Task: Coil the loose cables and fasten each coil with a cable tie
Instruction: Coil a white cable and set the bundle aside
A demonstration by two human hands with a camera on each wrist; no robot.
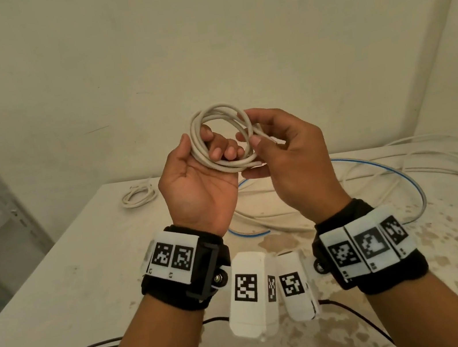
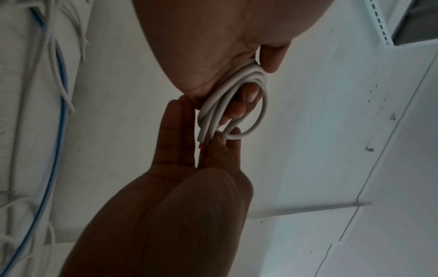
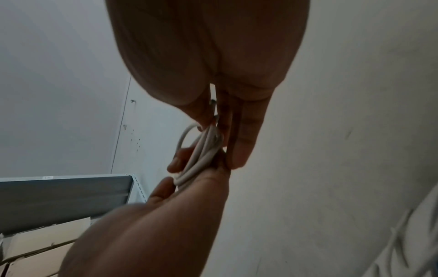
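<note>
**Springy coil in both hands, not yet tied**

You have the coil of pale grey round plastic-sheathed cable (image 1: 223, 139) raised in front of you, above the stained white table (image 1: 88, 281); it looks light, and stiff enough to spring open if the turns are let go; the smooth sheath will likely slip turn over turn, so take hold where the turns bunch, not on one loop.

Your left hand (image 1: 201, 178) is palm up with its fingers curled through the middle of the coil and the thumb (image 1: 184, 147) laid on the outer side, so the turns are gripped on that side; your right hand (image 1: 284, 152) is curled at the opposite side, thumb and fingertips pinching the bunched turns near what seems to be the cable's end; the left wrist view shows the same pinch; whether a tie is between those fingers you cannot tell; no tie shows plainly.

On the table, a smaller whitish coil (image 1: 138, 195) lies far left; loose white cables (image 1: 447, 164) and a blue-striped cable (image 1: 397, 172) sprawl right.
</note>
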